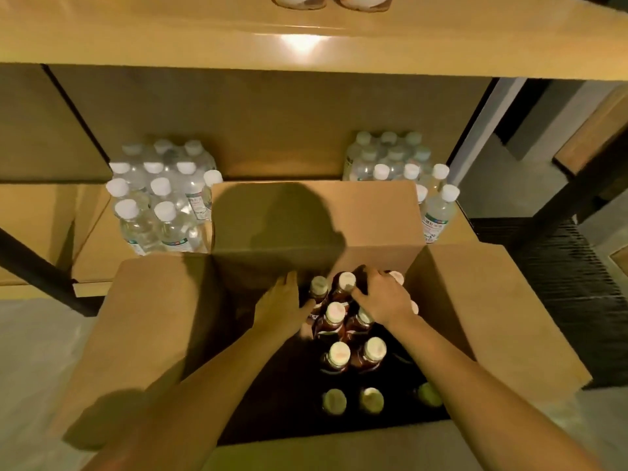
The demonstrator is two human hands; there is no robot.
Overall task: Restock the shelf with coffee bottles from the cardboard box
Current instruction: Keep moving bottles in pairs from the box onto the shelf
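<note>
**Lighting and image quality.** Illumination is dim and warm yellow. The source lies behind and above the viewer. A head-shaped shadow falls on the raised rear flap of the open brown cardboard box [282, 219], just beyond the fingers of the left hand [280, 307]. An arm shadow darkens the flap far left of them. A glare patch marks the tan wooden shelf board [302, 45] far above the fingers. Below the fingers the box interior is nearly black, and only the pale caps of the dark brown coffee bottles [334, 314] catch light. The forearms near the lower edge are blurred, and shelf lines bow toward the frame edges.

Coffee bottles [339, 351] stand in the cardboard box [475, 317], water packs [159, 198] behind it on the shelf [272, 164].
</note>
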